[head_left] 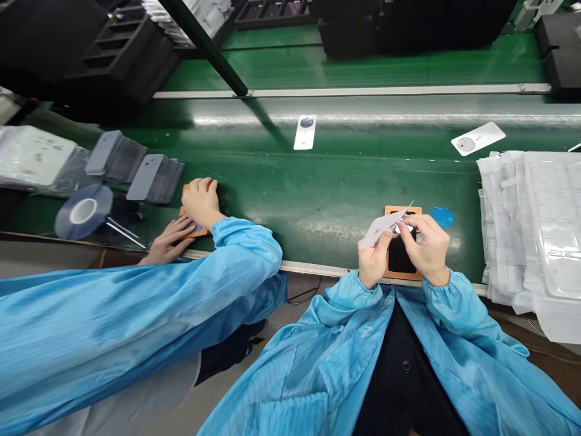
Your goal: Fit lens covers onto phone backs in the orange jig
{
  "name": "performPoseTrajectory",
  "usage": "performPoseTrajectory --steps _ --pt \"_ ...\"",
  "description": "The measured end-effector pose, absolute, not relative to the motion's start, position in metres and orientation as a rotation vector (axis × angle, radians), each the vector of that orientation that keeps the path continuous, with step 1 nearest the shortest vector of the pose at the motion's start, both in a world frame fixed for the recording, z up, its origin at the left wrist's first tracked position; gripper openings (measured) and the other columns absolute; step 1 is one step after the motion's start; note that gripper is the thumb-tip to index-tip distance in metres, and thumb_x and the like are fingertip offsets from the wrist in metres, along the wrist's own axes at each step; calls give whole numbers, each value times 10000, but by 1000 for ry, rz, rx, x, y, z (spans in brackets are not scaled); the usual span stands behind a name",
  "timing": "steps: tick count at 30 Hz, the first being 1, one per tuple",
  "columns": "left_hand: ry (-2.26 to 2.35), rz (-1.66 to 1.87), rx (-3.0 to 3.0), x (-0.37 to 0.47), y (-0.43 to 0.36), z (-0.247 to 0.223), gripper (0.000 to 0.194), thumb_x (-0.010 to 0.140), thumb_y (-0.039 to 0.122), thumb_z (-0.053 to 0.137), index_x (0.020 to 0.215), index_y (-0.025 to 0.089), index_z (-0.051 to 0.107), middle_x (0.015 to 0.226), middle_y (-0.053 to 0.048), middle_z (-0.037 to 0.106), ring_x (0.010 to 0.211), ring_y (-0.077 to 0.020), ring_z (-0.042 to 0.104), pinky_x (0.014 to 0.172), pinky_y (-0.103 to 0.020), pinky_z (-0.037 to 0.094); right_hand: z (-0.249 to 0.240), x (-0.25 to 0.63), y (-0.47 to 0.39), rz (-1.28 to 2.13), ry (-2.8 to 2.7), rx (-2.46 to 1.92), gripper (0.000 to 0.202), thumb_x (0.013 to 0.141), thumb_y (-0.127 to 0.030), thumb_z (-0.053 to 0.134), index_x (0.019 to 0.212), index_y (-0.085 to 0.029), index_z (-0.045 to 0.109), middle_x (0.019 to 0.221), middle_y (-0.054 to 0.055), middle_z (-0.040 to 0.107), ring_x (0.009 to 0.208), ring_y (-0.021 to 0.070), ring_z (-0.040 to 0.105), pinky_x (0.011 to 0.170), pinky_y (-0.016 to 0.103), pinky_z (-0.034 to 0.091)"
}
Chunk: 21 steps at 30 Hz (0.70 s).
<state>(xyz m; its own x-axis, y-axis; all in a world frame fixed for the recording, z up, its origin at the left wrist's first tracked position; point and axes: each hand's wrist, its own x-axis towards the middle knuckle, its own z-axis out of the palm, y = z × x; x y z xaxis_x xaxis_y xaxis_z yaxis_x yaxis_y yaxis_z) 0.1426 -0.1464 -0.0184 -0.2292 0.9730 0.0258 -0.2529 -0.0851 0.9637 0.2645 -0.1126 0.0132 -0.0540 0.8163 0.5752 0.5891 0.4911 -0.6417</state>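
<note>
My left hand (373, 261) pinches a thin white flat panel (379, 230), held tilted above the bench. At the panel's right end, my right hand (425, 247) has thumb and fingertips pressed together at a small white bit; whether this is part of the panel or a separate piece, I cannot tell. Beneath both hands lies an orange-framed fixture (403, 275) with a black middle, partly covered by the hands and the panel. A blue round patch (442, 217) lies just beyond my right hand.
White panels (305, 138) (483, 137) lie across the green surface. Clear plastic trays (551, 212) are stacked at right. To the left, a co-worker's hands (200, 198) press on another orange fixture (202, 232), near stacks of grey plates (147, 175) and a tape roll (68, 213).
</note>
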Motion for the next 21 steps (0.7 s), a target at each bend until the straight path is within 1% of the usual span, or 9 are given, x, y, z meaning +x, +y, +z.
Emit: performPoseTrajectory --steps 2,8,12,15,18,21 --pt "1153 1521 936 143 -147 -19 408 960 541 638 1000 175 813 1136 -86 785 1109 -254 736 1027 -388 598 14 266 -113 311 -1735 -1211 132 968 -254 611 900 -217 719 970 75 771 917 213 735 784 346 607" --pt "1249 1477 1036 143 -151 -16 442 968 553 617 1186 200 772 1173 -77 774 1137 -266 724 1061 -414 574 17 264 -114 386 -1719 -1300 156 955 -268 576 897 -228 716 968 87 767 919 232 729 811 381 611" --pt "1285 1455 1135 146 -156 -12 458 993 538 578 1265 208 741 1219 -83 757 1198 -281 700 1101 -421 546 17 261 -111 342 -1693 -1325 154 946 -257 562 874 -234 696 940 75 763 884 218 725 765 359 604" --pt "1286 1424 1171 148 -159 -8 473 1008 527 548 1336 222 702 1263 -83 739 1234 -286 682 1099 -409 548 16 261 -109 311 -1674 -1328 147 941 -240 558 858 -235 679 907 67 753 853 210 712 750 350 588" --pt "1282 1399 1181 150 -162 -8 482 1009 526 545 1360 225 683 1267 -85 737 1236 -292 681 1092 -408 553 14 260 -109 269 -1685 -1313 132 940 -227 562 855 -231 663 890 64 740 847 211 698 768 354 564" --pt "1265 1380 1150 154 -161 -14 491 992 552 566 1317 211 704 1259 -96 739 1260 -299 665 1122 -430 533 10 258 -109 224 -1703 -1292 115 929 -207 564 851 -223 646 883 60 727 826 204 679 761 342 538"
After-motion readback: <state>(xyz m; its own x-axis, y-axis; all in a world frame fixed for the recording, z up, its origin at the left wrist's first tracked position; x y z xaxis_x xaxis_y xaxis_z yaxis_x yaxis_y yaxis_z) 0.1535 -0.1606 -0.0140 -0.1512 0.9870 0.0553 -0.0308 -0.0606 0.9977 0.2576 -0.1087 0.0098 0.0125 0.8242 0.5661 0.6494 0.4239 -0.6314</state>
